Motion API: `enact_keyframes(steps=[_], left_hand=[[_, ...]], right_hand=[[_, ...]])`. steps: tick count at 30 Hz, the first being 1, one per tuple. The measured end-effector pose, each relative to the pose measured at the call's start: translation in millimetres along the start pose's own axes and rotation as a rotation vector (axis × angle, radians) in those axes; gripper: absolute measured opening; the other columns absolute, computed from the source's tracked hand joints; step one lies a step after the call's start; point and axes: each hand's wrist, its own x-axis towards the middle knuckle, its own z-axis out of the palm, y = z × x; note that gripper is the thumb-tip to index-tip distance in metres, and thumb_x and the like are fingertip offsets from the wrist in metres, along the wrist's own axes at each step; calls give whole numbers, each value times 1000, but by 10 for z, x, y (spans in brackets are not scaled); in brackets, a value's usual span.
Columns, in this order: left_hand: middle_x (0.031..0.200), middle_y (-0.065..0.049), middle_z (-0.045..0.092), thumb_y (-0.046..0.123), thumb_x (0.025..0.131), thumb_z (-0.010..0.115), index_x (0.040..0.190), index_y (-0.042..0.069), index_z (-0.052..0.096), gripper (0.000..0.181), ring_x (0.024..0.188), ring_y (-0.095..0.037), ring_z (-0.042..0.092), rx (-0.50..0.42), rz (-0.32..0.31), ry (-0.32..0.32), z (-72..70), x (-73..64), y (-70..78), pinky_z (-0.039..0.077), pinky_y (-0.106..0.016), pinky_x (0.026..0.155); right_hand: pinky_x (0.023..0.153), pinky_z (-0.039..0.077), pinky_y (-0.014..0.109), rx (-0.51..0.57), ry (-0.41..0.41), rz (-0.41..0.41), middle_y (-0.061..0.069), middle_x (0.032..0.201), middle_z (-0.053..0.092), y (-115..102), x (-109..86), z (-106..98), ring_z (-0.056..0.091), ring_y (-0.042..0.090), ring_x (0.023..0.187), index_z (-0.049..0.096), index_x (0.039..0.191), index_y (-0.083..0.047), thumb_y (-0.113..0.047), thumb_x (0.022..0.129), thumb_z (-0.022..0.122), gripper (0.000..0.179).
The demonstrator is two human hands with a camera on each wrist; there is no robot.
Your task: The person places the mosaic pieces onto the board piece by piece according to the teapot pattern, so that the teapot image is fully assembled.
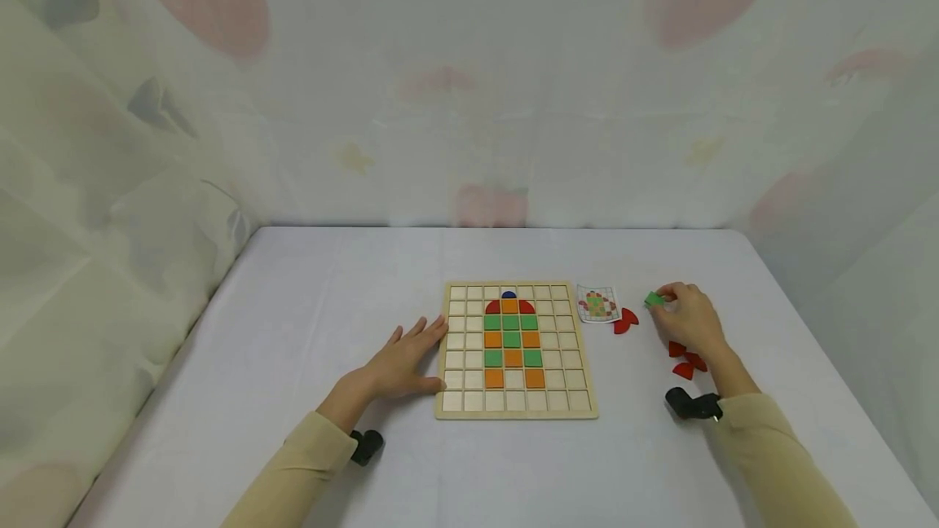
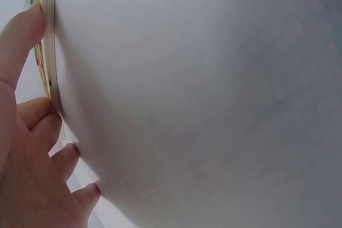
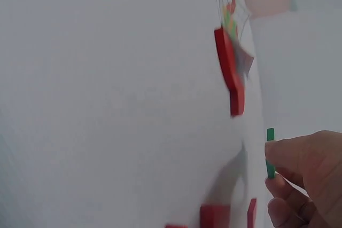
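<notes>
A wooden grid board lies on the table, with orange and green squares, red quarter-circle pieces and a blue round piece forming a figure in its middle columns. My left hand rests at the board's left edge, fingers spread, thumb and fingertips touching the rim; the left wrist view shows the fingers against the wooden side. To the right of the board, my right hand pinches a green square tile between thumb and fingers. In the right wrist view this tile appears edge-on, above the table.
A small pattern card lies off the board's upper right corner. Two red quarter-circle pieces touch or nearly touch it. Several more red pieces lie near my right wrist. Patterned cloth walls stand behind and beside the white table.
</notes>
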Motion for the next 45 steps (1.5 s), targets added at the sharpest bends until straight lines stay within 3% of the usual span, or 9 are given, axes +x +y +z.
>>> enact_keyframes(steps=[8, 16, 19, 26, 35, 45], left_hand=[[154, -1, 19, 37, 76, 73, 147, 13, 25, 89, 141, -30, 14, -4, 1, 4, 1, -3, -3, 9, -58, 110], [154, -1, 18, 39, 76, 73, 147, 12, 24, 90, 141, -30, 13, -3, 6, 1, 4, 2, -15, 9, -58, 110], [154, -1, 18, 39, 76, 73, 147, 12, 24, 90, 141, -30, 13, -4, 9, 2, 8, 7, -20, 8, -58, 110], [154, 0, 17, 39, 76, 72, 147, 13, 24, 90, 141, -29, 12, -2, 4, -3, 16, 23, -26, 8, -57, 110], [154, 0, 17, 39, 77, 72, 147, 13, 24, 89, 141, -29, 12, -3, 6, -4, 14, 26, -24, 8, -57, 110], [154, -1, 18, 38, 76, 73, 147, 13, 24, 89, 141, -29, 12, -10, 3, -3, 7, 29, -10, 7, -57, 110]], right_hand=[[73, 46, 49, 18, -1, -121, 24, 99, 56, -274, -76, 69, 54, 36, 88, 59, 106, 7, -11, 82, 62, 29], [64, 41, 35, -7, 4, -243, 18, 95, 59, -582, -141, 188, 50, 25, 78, 61, 102, 2, -8, 78, 68, 27], [64, 44, 34, -11, 2, -284, 16, 93, 59, -696, -184, 244, 52, 25, 78, 62, 100, 1, -8, 76, 69, 27], [75, 49, 40, -10, -29, -350, 9, 95, 59, -912, -308, 411, 55, 26, 89, 63, 99, -4, -11, 77, 71, 24], [72, 45, 32, 17, -93, -388, 1, 92, 58, -1155, -454, 543, 50, 17, 85, 64, 97, -10, -14, 76, 71, 23], [74, 46, 29, -5, -154, -493, -4, 95, 59, -1335, -611, 697, 50, 11, 85, 64, 98, -13, -18, 76, 74, 25]])
